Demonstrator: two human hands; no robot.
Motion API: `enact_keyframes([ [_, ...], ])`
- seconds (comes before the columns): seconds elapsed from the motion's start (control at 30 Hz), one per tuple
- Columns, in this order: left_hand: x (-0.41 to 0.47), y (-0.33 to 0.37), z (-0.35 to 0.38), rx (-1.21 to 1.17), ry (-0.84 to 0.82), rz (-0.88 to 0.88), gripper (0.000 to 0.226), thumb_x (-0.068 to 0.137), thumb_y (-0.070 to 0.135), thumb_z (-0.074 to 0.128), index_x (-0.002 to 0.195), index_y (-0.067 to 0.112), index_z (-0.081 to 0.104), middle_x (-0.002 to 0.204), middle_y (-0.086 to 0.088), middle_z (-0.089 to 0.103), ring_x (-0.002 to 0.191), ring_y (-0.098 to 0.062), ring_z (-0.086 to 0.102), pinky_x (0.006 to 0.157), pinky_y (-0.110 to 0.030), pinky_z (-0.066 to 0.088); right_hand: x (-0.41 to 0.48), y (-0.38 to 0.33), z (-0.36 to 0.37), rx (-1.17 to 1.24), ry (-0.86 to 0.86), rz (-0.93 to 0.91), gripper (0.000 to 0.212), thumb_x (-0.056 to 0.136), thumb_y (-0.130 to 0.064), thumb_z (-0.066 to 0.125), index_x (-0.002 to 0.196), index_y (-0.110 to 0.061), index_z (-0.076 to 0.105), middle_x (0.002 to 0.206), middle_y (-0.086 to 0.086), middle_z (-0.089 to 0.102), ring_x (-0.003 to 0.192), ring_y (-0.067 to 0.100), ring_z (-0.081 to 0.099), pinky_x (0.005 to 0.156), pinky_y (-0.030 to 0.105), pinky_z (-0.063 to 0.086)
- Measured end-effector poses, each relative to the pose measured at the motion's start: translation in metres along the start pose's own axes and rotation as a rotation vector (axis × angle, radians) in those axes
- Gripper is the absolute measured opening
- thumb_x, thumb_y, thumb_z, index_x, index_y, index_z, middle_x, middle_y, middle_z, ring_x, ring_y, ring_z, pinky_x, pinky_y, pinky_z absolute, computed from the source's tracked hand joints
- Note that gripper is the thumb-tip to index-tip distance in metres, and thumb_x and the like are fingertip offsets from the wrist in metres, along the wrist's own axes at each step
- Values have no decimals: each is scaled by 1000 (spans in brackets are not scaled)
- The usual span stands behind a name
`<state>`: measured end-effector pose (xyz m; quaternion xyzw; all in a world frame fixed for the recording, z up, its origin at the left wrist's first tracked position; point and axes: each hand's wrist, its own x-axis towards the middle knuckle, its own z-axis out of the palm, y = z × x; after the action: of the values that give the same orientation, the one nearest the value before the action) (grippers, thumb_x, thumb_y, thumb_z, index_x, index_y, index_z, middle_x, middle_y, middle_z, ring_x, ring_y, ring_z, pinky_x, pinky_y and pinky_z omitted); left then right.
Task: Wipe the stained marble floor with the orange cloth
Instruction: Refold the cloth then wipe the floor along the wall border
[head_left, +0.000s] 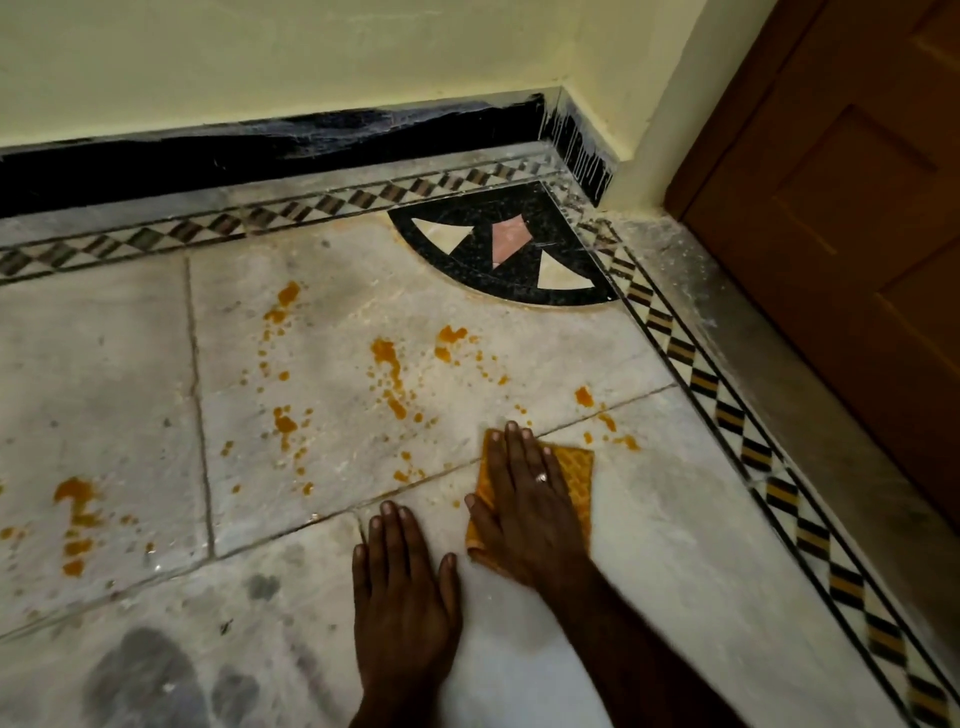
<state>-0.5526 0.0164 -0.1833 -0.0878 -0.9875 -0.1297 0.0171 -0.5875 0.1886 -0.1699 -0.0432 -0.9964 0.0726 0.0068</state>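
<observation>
The pale marble floor (130, 374) carries several orange stains (388, 374), scattered from the far left to near the right border. My right hand (524, 499) lies flat, fingers spread, pressing the orange cloth (576, 473) onto the floor; the cloth shows around the hand's right and left edges. A ring sits on one finger. My left hand (402, 587) rests flat on bare marble just left of it, holding nothing. Small orange spots (608, 421) lie just beyond the cloth.
A dark skirting (260, 150) runs along the yellow wall at the back. A black quarter-circle inlay (498, 249) fills the corner. A patterned border strip (727, 415) runs along the right, with a brown wooden door (857, 208) beyond it.
</observation>
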Motion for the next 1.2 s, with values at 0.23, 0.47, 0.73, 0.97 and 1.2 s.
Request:
enact_keyframes([
  [0.23, 1, -1, 1, 11, 30, 4, 72, 97, 45, 37, 150, -3, 39, 155, -23, 41, 142, -39, 42, 116, -54, 30, 26, 85, -25, -104, -88, 212, 71, 99, -64, 15, 161, -33, 2, 169, 9, 11, 156, 31, 12, 124, 51, 13],
  [0.47, 24, 2, 13, -7, 1, 162, 66, 96, 34, 36, 151, -4, 36, 159, -22, 33, 147, -35, 36, 120, -49, 24, -64, 26, -7, -108, -45, 317, 74, 97, -53, 33, 160, -16, 20, 166, 18, 20, 152, 41, 21, 119, 60, 24],
  [0.73, 84, 21, 19, -1, -12, 255, 69, 101, 44, 35, 154, -1, 32, 162, -21, 29, 151, -33, 29, 124, -49, 19, 30, 59, -12, -84, -89, 55, 68, 100, -60, 23, 161, -31, 14, 168, 9, 15, 155, 32, 16, 122, 55, 21],
  [0.97, 97, 19, 19, 24, -21, 251, 68, 103, 41, 29, 156, -1, 26, 164, -20, 24, 153, -32, 22, 125, -50, 16, -19, 62, -14, -119, 8, 483, 69, 102, -54, 24, 161, -19, 17, 167, 17, 19, 153, 40, 19, 121, 56, 21],
  [1.2, 95, 16, 18, 47, 45, 263, 63, 101, 33, 31, 153, -3, 32, 161, -22, 30, 150, -33, 30, 124, -51, 16, 41, 18, -4, -52, -27, 29, 64, 101, -52, 30, 160, -27, 24, 167, 5, 25, 154, 29, 22, 122, 53, 22],
])
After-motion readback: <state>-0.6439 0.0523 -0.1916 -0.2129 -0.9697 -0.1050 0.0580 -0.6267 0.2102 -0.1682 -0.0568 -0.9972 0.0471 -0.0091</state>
